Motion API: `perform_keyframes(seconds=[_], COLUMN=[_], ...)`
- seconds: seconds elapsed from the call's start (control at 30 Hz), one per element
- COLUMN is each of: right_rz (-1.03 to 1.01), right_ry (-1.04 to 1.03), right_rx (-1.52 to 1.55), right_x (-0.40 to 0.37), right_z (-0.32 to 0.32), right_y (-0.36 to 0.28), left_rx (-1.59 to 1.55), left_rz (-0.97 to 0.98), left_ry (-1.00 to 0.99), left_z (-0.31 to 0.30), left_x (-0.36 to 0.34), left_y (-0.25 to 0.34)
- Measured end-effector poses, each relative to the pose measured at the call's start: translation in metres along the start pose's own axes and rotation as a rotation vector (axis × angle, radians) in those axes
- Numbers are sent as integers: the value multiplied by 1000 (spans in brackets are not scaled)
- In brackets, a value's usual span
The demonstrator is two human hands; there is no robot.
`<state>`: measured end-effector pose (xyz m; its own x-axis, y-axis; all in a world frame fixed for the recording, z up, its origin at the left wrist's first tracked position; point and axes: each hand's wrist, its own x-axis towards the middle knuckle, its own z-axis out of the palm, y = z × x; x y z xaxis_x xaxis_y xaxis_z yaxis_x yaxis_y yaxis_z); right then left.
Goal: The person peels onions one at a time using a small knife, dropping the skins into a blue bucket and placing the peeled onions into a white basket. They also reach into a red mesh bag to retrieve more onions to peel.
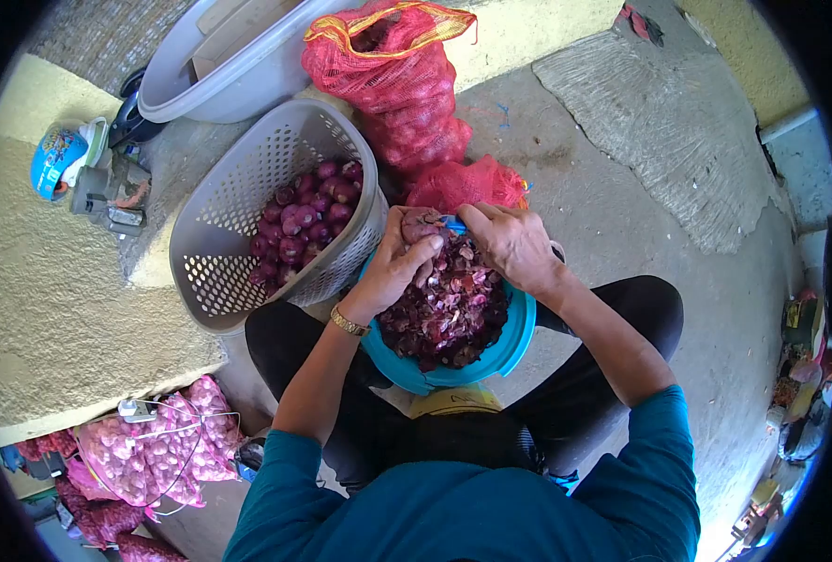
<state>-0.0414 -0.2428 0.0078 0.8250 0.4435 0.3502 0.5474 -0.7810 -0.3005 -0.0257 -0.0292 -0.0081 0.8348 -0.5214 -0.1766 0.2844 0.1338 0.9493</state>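
The left hand's (399, 262) fingers curl around one onion (422, 225), held above the far edge of the teal tub (521, 345). The right hand's (514, 242) fingers are closed on one small blue-handled tool (453, 225) against the onion; its working end is hidden. Below, purple peels (449, 309) fill the tub, too many to count. One gold-coloured wristwatch (349, 322) circles the left wrist. Beyond the tub's left edge, one grey crate (215, 220) holds more than twenty overlapping onions (308, 220). Past its far edge stands a red mesh sack (393, 89). Farther left, one blue rounded object (57, 161) bears printed markings too small to read.
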Motion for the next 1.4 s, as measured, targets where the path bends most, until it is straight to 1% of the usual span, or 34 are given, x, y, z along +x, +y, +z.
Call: perform_keyframes(seconds=[0.1, 0.23, 0.3, 0.4, 0.63, 0.73, 0.8, 0.83, 0.9, 1.03, 1.13, 1.2, 1.3, 1.4], right_rz=[-23, -9, -14, -22, -52, -28, 25, 28, 85, 92, 64, 75, 131, 81], right_ry=[18, 22, 9, 6, 24, 26, 34, 35, 25, 28, 68, 60, 22, 65], right_rx=[-18, -18, -39, -32, 27, 28, -13, -13, -43, -67, -62, -39, -7, -14], right_x=[2, 3, 4, 5, 5, 4, 7, 7, 9, 11, 14, 15, 15, 16], right_z=[-4, -7, -7, -6, -8, -6, -6, -6, -6, -3, -1, 1, -3, -4], right_y=[-2, -9, -9, -8, -7, -8, -9, -10, -11, -10, -10, -11, -12, -10], left_rx=[-31, 2, -85, -83, -50, -133, -222, -221, -37, -77, -18, -27, -32, -7], left_rz=[-14, -39, -108, -81, -64, -90, -1, -3, 47, 20, 74, 54, 80, 107], left_ry=[-26, -47, -33, -4, -18, -79, -43, -46, 44, 65, 63, 147, 126, 130], left_z=[-1, -2, -2, 0, 0, -3, 0, 4, 10, 6, 6, 10, 8, 4], left_x=[0, -2, -1, -3, -5, -2, 3, 3, 2, 7, 5, 2, 6, 10], left_y=[2, 3, 4, 5, 11, 5, 3, 3, 3, -4, 2, 3, 2, 2])
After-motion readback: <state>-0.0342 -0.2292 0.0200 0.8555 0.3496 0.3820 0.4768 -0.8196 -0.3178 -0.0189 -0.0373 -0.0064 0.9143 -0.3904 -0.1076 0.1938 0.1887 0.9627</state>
